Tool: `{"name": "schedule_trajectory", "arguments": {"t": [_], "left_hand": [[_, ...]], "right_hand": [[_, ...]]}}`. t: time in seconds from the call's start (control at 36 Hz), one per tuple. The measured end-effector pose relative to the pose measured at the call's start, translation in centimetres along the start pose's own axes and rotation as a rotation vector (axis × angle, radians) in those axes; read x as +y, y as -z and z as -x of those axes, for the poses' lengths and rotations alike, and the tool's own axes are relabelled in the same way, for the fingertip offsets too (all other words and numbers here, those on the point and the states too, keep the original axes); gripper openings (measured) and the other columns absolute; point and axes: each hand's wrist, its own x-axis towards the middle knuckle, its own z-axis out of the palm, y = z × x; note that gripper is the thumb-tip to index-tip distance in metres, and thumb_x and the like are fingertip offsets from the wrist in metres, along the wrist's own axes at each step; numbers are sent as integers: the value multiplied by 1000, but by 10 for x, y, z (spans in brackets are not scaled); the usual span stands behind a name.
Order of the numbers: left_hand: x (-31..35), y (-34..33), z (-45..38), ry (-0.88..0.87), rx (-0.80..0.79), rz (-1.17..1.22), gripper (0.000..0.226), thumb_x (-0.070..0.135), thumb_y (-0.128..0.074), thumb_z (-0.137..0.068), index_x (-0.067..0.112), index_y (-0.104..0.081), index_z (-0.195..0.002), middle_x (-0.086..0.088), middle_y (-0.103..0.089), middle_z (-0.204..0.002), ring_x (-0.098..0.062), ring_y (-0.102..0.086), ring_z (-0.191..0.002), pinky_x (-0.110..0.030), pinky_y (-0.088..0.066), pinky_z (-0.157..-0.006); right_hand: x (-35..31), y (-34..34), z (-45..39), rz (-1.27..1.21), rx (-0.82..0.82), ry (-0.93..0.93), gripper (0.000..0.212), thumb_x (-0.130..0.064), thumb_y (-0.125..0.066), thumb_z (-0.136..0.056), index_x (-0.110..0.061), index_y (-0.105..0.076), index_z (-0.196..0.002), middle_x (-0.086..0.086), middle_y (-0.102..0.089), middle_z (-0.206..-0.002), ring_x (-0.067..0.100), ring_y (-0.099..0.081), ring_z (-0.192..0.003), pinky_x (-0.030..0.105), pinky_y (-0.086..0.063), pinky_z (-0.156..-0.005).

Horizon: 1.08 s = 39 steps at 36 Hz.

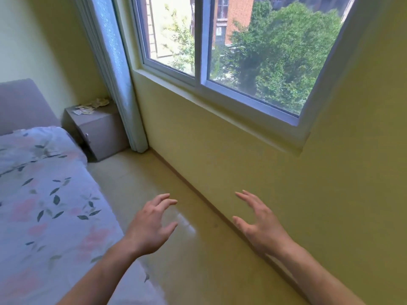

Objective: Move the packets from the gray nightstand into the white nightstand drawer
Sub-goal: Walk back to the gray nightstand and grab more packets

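Packets [91, 106] sit on top of the gray nightstand [97, 128], far corner of the room, between the bed [44, 194] and the curtain [116, 73]. They're a loose scatter, pale, some overlapping; the pile runs roughly from the front-left of the top toward the back-right, near the curtain. Too small and blurred to count or to read which way any single packet faces.

Nightstand front is closed, small knob [87, 135] visible on the left edge of the front panel. Can't see inside it.

Left hand [149, 227] is out in front over the floor [176, 238], fingers spread and slightly bent, holding nothing. Right hand [262, 225] is the same: fingers splayed, empty, in front of the wall [242, 161] below the window [231, 51]. Both hands are well apart from the packets and from each other.

Bed has a floral cover, headboard [22, 102] just left of the nightstand. Trees and a brick building show through the glass.
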Motion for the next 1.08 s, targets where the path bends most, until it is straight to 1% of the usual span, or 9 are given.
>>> {"name": "schedule_trajectory", "arguments": {"t": [0.08,0.19,0.31,0.42,0.5,0.81,0.92,1.03,1.08], "left_hand": [[-5,6,-15,90,47,-12,53,43,-68,-88,35,-52,-138,15,-37,-153,-14,-45,-134,-31,-35,-112],[-25,20,-25,224,129,23,52,43,-67,-88,39,-51,-138,18,-35,-153,-11,-40,-138,-30,-32,-115],[-53,38,-39,369,200,27,53,44,-67,-89,40,-49,-139,19,-34,-155,-10,-38,-140,-30,-31,-115],[-90,58,-66,472,267,46,54,43,-68,-89,40,-50,-139,18,-34,-155,-11,-37,-140,-32,-33,-115],[-121,73,-98,532,313,81,53,42,-68,-90,40,-50,-140,17,-34,-155,-11,-36,-141,-34,-32,-117],[-224,163,-251,553,324,76,52,44,-65,-92,41,-47,-141,20,-28,-157,-8,-33,-142,-30,-31,-116],[-248,197,-314,534,337,71,52,44,-65,-91,42,-48,-140,21,-29,-156,-7,-32,-143,-30,-29,-117],[-282,224,-380,522,344,49,51,44,-65,-91,42,-48,-139,21,-30,-155,-6,-32,-141,-27,-29,-115],[-301,235,-413,536,351,41,51,44,-65,-91,42,-49,-139,21,-30,-155,-7,-33,-141,-27,-28,-114]], "right_hand": [[1,8,-50,9,-70,41,65,-34,-70,-93,-38,-40,-151,-17,-30,-160,0,-27,-145,19,-17,-117],[-17,-3,-118,31,-149,172,65,-43,-67,-93,-45,-36,-150,-25,-28,-158,-10,-26,-136,17,-18,-112],[-51,-21,-188,54,-247,284,67,-46,-65,-93,-49,-32,-150,-28,-25,-159,-5,-27,-142,20,-18,-114],[-91,-38,-258,56,-309,410,67,-47,-66,-92,-48,-33,-150,-28,-26,-158,-14,-23,-135,16,-16,-112],[-120,-53,-315,64,-334,465,66,-44,-67,-92,-46,-35,-150,-27,-27,-158,-11,-25,-139,14,-16,-110],[-215,-105,-506,31,-383,499,64,-41,-68,-91,-44,-39,-149,-24,-31,-157,-7,-30,-141,18,-26,-116],[-243,-116,-571,52,-388,526,64,-40,-68,-92,-39,-40,-150,-21,-32,-157,-4,-30,-143,15,-22,-115],[-269,-131,-648,26,-389,540,62,-39,-67,-92,-39,-42,-149,-21,-33,-157,-4,-31,-142,20,-29,-116],[-279,-141,-689,24,-397,550,62,-39,-68,-92,-38,-43,-149,-20,-34,-157,-4,-32,-141,16,-28,-115]]}}
